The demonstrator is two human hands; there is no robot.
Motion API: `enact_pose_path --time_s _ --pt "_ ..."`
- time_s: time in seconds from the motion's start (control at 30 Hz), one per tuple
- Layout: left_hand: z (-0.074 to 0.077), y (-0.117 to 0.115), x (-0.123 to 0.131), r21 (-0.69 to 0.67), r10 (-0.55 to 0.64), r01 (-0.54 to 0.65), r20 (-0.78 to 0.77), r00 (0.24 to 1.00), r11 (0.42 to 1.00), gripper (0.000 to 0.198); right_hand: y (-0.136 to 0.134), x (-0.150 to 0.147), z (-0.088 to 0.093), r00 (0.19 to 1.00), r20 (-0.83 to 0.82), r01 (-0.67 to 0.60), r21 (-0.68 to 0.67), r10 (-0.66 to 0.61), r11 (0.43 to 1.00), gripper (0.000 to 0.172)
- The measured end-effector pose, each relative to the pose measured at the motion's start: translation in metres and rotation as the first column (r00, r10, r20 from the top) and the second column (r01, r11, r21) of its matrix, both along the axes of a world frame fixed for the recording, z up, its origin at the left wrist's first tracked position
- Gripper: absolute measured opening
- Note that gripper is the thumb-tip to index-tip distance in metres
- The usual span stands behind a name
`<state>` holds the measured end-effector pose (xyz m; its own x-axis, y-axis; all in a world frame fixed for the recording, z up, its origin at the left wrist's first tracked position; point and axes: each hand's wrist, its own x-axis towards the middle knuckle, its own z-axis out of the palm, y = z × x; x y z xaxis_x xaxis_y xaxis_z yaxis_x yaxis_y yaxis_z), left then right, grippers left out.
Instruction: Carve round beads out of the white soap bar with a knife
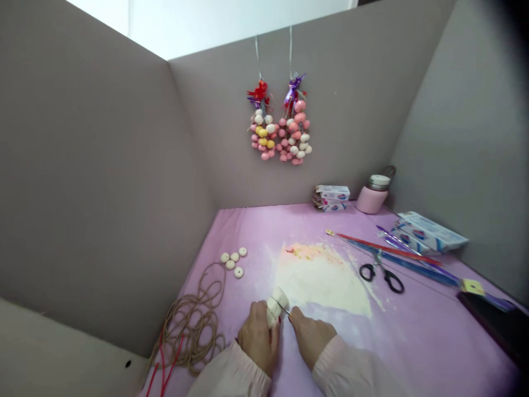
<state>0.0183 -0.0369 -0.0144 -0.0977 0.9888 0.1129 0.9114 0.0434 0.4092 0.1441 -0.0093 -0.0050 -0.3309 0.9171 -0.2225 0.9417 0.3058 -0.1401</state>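
Two pale sleeves (231,370) reach over a purple cloth (413,336) (dusted with white powder (326,284)) between grey partitions (103,138). Five white beads (230,264) lie left, two bead bunches (263,133) hang behind, one pair of scissors (377,258) lies right. A white lump (273,312) juts past the left hand's (257,337) gripping fingers; the right hand (311,337) pinches a thin blade (284,309) against it.

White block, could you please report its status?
Left hand gripping white block. Right hand holding thin tool against it. Scissors lie apart, to the right.
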Motion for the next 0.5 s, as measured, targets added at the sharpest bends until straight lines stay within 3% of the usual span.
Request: enact_pose_path --time_s 0.17,0.3,0.5 --pt "0.007 -0.003 0.0 0.017 0.016 -0.017 0.06 0.998 1.0 0.019 -0.004 -0.002 0.005 1.0 0.022 0.02 -0.039 -0.019 0.999 0.024" --pt "0.012 -0.007 -0.001 0.057 0.005 -0.01 0.095 0.995 0.998 0.016 -0.006 -0.001 -0.003 1.0 0.016 0.004 0.012 -0.004 1.0 0.023" --pt "0.003 -0.005 -0.003 0.113 -0.012 0.0 0.099 0.995 0.994 0.015 -0.006 0.0 -0.016 1.0 0.025 0.009 0.051 -0.01 0.999 0.024"
